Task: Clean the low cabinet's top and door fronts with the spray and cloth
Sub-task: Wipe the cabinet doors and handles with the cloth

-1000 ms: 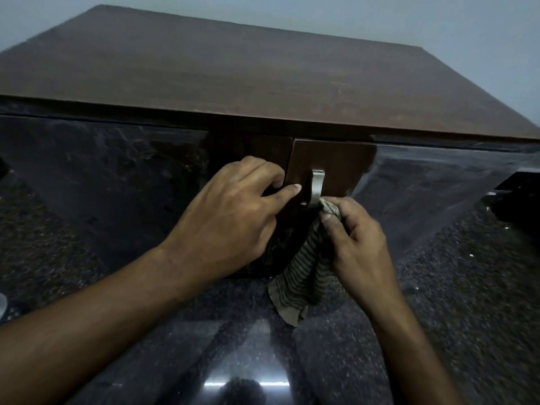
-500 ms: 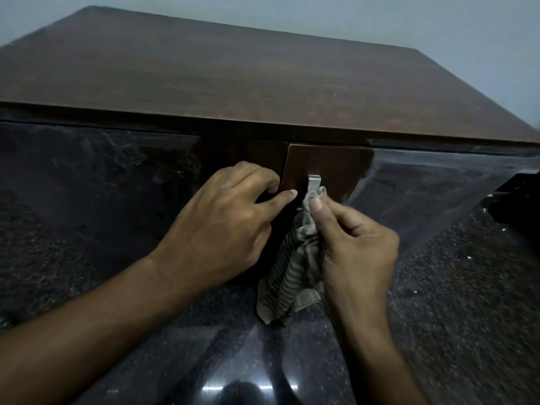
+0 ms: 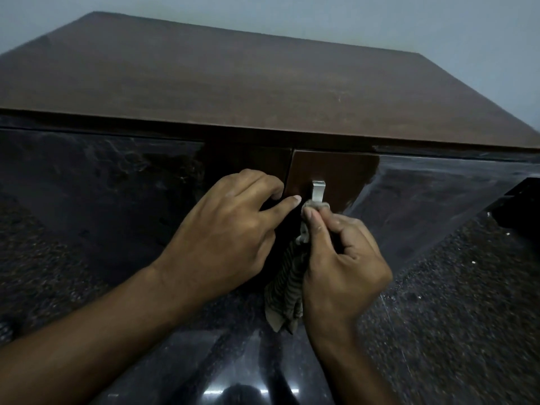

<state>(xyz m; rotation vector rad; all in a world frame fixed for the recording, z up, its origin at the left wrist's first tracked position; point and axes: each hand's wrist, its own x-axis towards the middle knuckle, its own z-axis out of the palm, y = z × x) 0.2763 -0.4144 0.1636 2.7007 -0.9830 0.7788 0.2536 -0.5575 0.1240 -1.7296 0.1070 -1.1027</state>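
Cabinet (image 3: 263,92) cleaning has reached the fine work at the door fronts, where a person leans over the low brown unit and looks down its face to the glossy dark floor (image 3: 453,317). The right hand (image 3: 344,267) is pinched shut on a bunched striped cloth (image 3: 287,290), pressing its upper end against the lower part of the small metal handle (image 3: 317,191) on the right door (image 3: 336,171); the rest of the cloth hangs loose beneath the fist. The left hand (image 3: 228,229) holds nothing: its fingers curl into the gap at the doors' meeting edge, index finger extended just beside the handle, seemingly steadying the panel. No spray bottle is in view. The wooden top looks bare and evenly matte, with only a faint mark toward the right, though the dim light makes it impossible to judge whether it has been wiped. Both door fronts are reflective, the left one showing swirled streaks. On this evidence the handle is the step in hand, and the broad door surfaces, the left especially, may yet need a pass.
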